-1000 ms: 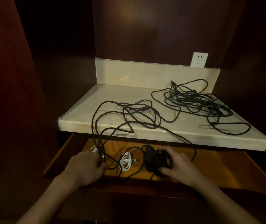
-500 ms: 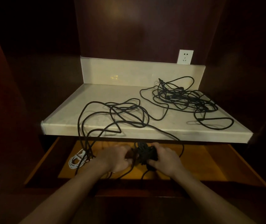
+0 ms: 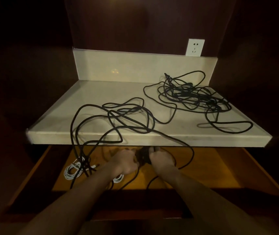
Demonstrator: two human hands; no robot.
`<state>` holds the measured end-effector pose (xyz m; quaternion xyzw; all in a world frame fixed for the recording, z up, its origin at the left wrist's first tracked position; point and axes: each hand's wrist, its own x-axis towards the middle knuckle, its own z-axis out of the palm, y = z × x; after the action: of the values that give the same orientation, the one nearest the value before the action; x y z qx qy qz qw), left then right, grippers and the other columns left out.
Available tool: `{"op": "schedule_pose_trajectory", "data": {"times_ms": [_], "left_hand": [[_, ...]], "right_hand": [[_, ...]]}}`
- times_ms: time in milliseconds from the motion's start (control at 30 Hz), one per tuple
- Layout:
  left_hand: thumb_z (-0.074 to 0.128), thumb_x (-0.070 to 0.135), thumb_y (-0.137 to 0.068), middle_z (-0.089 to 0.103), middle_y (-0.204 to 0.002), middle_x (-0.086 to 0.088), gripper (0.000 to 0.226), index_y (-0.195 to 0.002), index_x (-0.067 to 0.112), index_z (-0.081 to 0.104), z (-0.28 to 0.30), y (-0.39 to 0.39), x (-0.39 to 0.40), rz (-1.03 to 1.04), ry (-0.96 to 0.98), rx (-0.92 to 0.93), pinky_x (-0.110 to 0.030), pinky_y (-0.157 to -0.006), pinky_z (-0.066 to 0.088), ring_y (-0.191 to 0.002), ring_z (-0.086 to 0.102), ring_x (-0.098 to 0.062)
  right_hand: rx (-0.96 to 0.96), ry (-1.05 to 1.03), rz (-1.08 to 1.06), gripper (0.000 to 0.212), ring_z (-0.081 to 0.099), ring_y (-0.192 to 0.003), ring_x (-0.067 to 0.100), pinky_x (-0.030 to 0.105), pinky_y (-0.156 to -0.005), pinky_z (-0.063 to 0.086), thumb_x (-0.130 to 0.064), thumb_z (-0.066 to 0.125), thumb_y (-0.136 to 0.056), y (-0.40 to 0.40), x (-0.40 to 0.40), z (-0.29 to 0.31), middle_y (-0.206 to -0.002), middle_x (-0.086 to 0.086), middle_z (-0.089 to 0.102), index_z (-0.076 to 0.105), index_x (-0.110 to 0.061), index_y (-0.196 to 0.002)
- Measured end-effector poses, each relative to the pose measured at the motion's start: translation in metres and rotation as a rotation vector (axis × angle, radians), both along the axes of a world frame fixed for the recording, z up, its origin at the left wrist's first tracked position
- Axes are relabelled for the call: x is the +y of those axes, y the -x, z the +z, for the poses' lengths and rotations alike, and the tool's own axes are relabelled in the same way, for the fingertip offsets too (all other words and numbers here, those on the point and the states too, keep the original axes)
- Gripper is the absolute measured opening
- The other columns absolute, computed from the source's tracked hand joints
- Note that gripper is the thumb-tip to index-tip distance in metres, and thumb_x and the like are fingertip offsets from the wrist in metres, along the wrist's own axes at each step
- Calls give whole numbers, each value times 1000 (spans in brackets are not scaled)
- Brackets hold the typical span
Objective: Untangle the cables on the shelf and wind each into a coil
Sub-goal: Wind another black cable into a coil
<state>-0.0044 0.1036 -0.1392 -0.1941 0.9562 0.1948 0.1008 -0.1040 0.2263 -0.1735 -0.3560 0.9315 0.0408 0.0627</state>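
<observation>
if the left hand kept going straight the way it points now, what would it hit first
The left hand points right, toward the black cable bundle held between both hands, so it would meet that first, then likely the right hand. Depth here is dim and hard to judge.

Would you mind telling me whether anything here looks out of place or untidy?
Yes: a black tangle sprawls unwound on the shelf, and loose black cable spills over its front edge onto a white cable below.

left hand (image 3: pixel 124 164) + right hand (image 3: pixel 162 161) grip black coil (image 3: pixel 143 156) | tangled cables (image 3: pixel 193 96) on shelf (image 3: pixel 91 135)
</observation>
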Motion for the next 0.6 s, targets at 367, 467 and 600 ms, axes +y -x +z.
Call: {"op": "schedule_pose_trajectory", "data": {"times_ms": [367, 467, 600], "left_hand": [[57, 37, -97, 62, -120, 1, 41, -136, 26, 54, 17, -31, -7, -111, -72, 45, -33, -94, 47, -116, 56, -19], [59, 31, -98, 60, -96, 15, 30, -128, 29, 59, 20, -44, -10, -102, -182, 83, -26, -76, 45, -93, 59, -9], [58, 36, -99, 65, -120, 9, 39, -137, 30, 54, 26, -59, -16, -95, -117, 78, -28, -91, 47, -108, 60, -11]], "right_hand": [[-295, 275, 34, 61, 48, -129, 27, 36, -104, 45, -29, 63, -93, -8, 2, 17, -144, 10, 42, 38, -24, -148], [-415, 247, 127, 38, 59, -114, 20, 29, -89, 49, -29, 62, -94, -14, 19, 34, -124, 3, 58, 56, -25, -131], [-474, 87, 159, 43, 61, -109, 16, 31, -87, 53, -11, 55, -96, -8, 50, 50, -127, 2, 58, 53, -28, -136]]}}
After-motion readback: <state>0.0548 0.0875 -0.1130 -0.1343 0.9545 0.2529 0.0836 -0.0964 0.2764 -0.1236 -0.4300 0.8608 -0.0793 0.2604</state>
